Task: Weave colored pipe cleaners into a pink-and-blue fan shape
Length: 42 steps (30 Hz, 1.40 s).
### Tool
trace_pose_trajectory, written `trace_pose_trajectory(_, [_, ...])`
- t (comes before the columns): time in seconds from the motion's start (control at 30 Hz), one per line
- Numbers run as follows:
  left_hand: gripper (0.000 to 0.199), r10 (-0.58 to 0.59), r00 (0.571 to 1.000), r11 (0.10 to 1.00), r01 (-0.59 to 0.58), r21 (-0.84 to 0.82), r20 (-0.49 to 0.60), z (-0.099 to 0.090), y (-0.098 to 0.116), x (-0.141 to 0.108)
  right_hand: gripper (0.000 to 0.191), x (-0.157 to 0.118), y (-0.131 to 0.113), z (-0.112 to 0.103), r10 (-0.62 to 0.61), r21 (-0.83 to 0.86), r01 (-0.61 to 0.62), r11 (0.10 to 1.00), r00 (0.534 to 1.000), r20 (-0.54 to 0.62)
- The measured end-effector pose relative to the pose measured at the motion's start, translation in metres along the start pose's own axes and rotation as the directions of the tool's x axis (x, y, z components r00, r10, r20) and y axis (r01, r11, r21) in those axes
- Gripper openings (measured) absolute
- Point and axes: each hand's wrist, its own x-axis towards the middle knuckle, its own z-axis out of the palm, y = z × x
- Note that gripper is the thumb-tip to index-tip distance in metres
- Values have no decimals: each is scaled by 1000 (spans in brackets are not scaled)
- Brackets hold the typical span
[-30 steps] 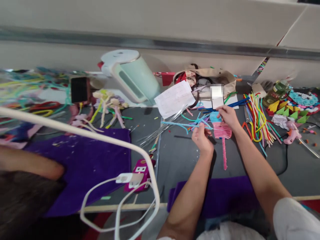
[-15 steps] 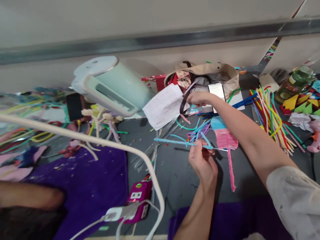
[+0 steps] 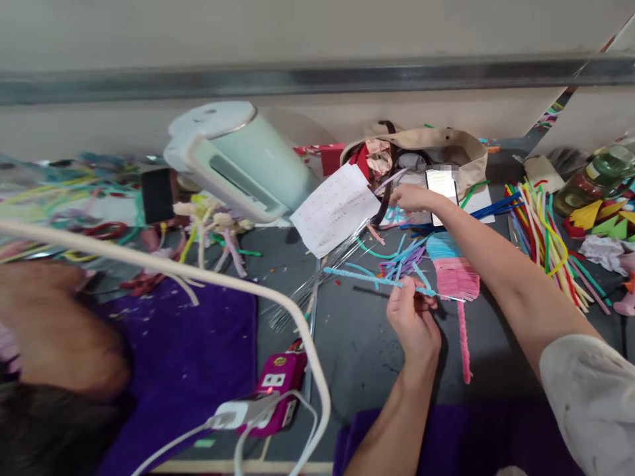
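Observation:
My left hand [image 3: 414, 314] is closed around a twisted light-blue pipe cleaner [image 3: 360, 277], which points left over the dark table. A thin bare wire end [image 3: 451, 298] sticks out on its right. My right hand [image 3: 411, 197] stretches to the back, beside the dark strap [image 3: 383, 206] of a beige bag [image 3: 469, 155]. Its fingers are curled downward, and what they hold, if anything, is hidden. Under my right forearm lies a blue-and-pink pipe-cleaner piece [image 3: 456, 277] with a pink stem [image 3: 464, 344]. Loose purple and blue pipe cleaners [image 3: 409, 254] lie behind my left hand.
A pale green jug [image 3: 262, 158] stands behind a written paper sheet [image 3: 335, 210]. A lit phone [image 3: 441, 192] rests near the bag. Colourful pipe cleaners [image 3: 543, 231] and a glass jar [image 3: 592, 175] are right. A white tube [image 3: 198, 271] crosses above a magenta power strip [image 3: 278, 380]. Another person's limb [image 3: 74, 330] is left.
The whole view has shifted, so most things sit farther right. The other person's limb shows larger at the left. My left hand keeps its hold on the blue pipe cleaner.

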Motion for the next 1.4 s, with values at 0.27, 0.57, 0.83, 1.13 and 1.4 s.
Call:
trace_pose_trajectory(0.27, [35, -72, 997, 997, 73, -33, 32, -1, 3, -2, 30, -47, 31, -82, -73, -115, 36, 993, 939, -337])
trace_pose_trajectory(0.57, [36, -88, 993, 996, 89, -10, 72, -1, 2, -12, 38, -88, 84, -74, -82, -144, -53, 988, 615, -784])
trace_pose_trajectory(0.83, [37, -126, 990, 992, 125, 6, 69, -1, 7, -13, 42, -60, 97, -46, -186, -347, -115, 931, 670, -719])
trace_pose_trajectory(1.13, [36, -129, 989, 992, 130, 1, 68, -2, 9, -13, 43, -47, 107, -43, -145, -393, -171, 904, 741, -656])
trace_pose_trajectory(1.4, [37, -127, 990, 992, 129, -16, 61, -2, 9, -11, 39, -52, 104, -45, -193, -358, -137, 924, 640, -743])
